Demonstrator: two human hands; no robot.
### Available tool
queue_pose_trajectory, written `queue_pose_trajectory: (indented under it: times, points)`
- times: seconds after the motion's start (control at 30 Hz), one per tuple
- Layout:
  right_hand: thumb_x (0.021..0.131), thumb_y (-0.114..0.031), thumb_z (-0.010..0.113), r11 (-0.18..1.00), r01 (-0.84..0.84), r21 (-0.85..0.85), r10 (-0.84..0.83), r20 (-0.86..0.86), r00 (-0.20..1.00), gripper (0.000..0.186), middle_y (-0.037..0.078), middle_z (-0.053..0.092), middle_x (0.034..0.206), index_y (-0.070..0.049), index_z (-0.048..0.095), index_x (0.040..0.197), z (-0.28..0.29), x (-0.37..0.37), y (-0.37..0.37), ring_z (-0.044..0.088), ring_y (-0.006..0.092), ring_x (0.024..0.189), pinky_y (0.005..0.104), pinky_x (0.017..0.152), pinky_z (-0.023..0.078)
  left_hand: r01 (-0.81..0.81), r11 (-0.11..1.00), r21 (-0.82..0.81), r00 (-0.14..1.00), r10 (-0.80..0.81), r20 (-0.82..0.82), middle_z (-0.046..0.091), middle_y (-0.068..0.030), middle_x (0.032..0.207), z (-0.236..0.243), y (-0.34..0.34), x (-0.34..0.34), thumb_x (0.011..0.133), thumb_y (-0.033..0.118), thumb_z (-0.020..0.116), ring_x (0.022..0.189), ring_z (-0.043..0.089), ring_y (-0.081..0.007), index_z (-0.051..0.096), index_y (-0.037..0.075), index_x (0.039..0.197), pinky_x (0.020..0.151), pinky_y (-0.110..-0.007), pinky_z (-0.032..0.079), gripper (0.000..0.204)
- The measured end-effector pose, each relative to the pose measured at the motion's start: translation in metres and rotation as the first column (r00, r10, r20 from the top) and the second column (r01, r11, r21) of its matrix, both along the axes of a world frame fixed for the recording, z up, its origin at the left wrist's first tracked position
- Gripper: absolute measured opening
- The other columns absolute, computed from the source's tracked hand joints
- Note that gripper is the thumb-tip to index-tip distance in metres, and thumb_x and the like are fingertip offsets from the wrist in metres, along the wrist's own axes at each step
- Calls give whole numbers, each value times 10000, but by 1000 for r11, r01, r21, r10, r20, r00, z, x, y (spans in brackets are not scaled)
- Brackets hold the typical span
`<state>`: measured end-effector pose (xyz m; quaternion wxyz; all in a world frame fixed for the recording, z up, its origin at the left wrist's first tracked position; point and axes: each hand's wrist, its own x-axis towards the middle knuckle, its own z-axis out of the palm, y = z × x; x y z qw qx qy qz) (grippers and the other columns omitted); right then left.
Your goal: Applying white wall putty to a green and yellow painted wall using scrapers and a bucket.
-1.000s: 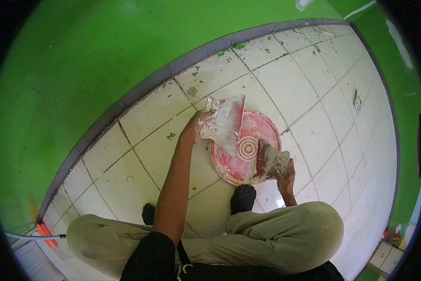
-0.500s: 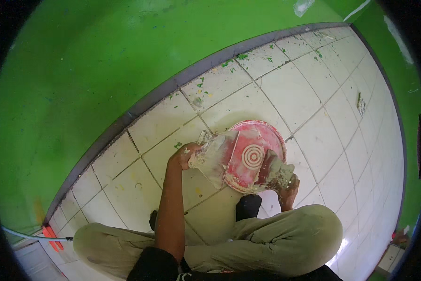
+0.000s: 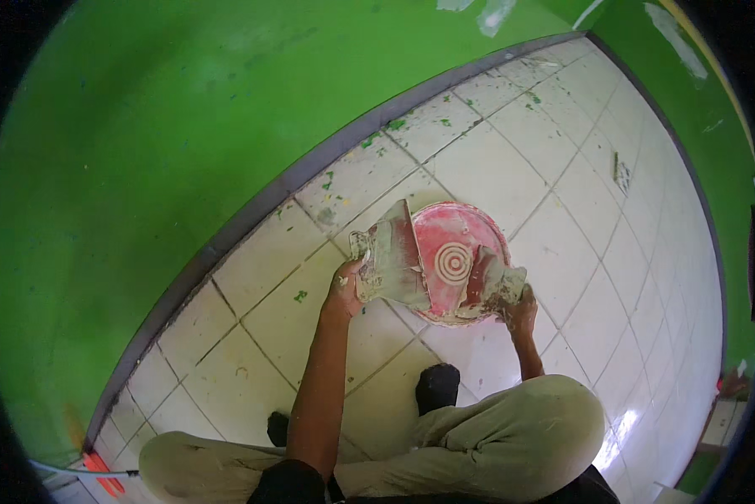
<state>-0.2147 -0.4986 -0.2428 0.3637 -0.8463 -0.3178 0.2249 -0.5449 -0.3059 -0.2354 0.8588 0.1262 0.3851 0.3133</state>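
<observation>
My left hand grips a wide, putty-smeared scraper whose blade overlaps the left part of a round red lid with pale rings at its middle. A smaller dark-red scraper, caked with pale paste, is in my right hand; its blade lies across the lid's right side, angled toward me. The lid rests on the tiles, smeared with white paste around its face and rim.
My bent legs and dark-clad feet are below the lid. A green wall with a grey skirting meets the tiled floor, where green flakes are scattered. An orange object and a hose lie at lower left.
Since a second ago, my left hand has brought the wide scraper down toward me and to the lid's left side. My right hand still holds the smaller scraper on the lid's right.
</observation>
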Motion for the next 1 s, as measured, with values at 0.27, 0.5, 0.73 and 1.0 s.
queue_pose_trajectory:
  times: [0.27,0.5,0.73,1.0]
  points:
    - [763,-50,677,958,-136,254,216,-322,922,305,95,638,817,-4,501,1007,62,9,12,612,150,585,256,394,495,-42,999,-27,966,47,253,567,-115,1229,-13,1,-2,825,246,546,1081,566,-262,466,23,1292,925,-411,464,524]
    - [798,-102,652,948,21,317,126,-435,891,286,26,587,796,-38,513,1039,42,1,5,536,81,570,205,394,420,-19,1000,-18,932,25,361,582,-118,1212,-25,-7,-15,826,242,531,1063,580,-265,472,21,1290,925,-407,465,517]
    - [805,-58,668,900,87,427,181,-547,818,345,44,611,822,-22,508,1109,12,-20,-8,536,82,585,209,433,402,0,1000,-10,982,2,191,589,-124,1198,-31,-18,-9,852,248,511,1047,587,-272,507,23,1248,927,-410,462,456]
    - [799,-70,665,892,-21,452,46,-43,998,521,189,648,998,44,437,1254,-10,-81,12,638,263,881,357,757,500,-75,996,-45,950,85,301,584,-136,1206,-36,-30,-11,835,243,509,1070,578,-292,489,29,1271,950,-432,447,486]
